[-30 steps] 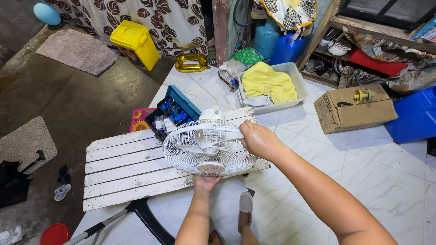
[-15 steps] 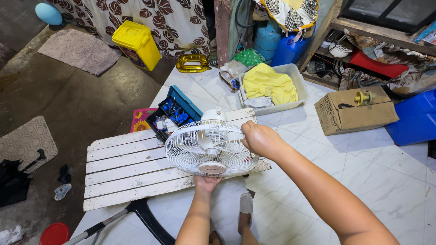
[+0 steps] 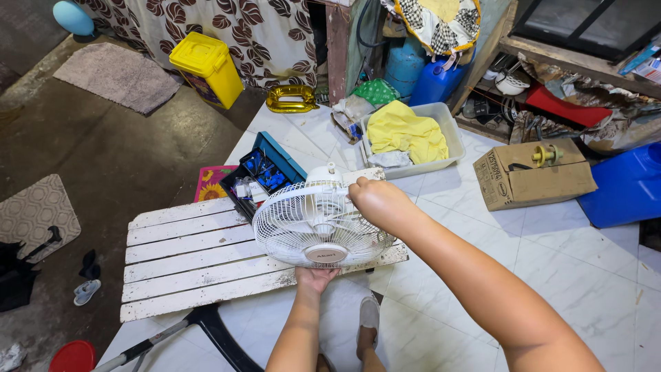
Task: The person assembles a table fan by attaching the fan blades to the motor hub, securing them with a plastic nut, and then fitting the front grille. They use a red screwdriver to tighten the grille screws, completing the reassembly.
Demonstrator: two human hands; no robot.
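A white electric fan [image 3: 313,224] with a round wire grille rests on a low white slatted wooden table [image 3: 200,262], its face tilted up toward me. My left hand [image 3: 316,277] grips the lower rim of the grille from underneath. My right hand [image 3: 375,200] is closed over the upper right rim of the grille. A small knob sticks up from the motor housing behind the grille. My sandalled foot [image 3: 369,313] shows below the table's edge.
An open blue toolbox [image 3: 260,173] sits behind the fan. Farther back are a white tub with yellow cloth [image 3: 407,135], a cardboard box [image 3: 531,176], a yellow bin [image 3: 206,67] and blue containers [image 3: 623,186]. A black-handled tool [image 3: 206,327] lies on the tiled floor.
Nothing has clearly moved; both hands stay on the fan's grille and the view has shifted only slightly.
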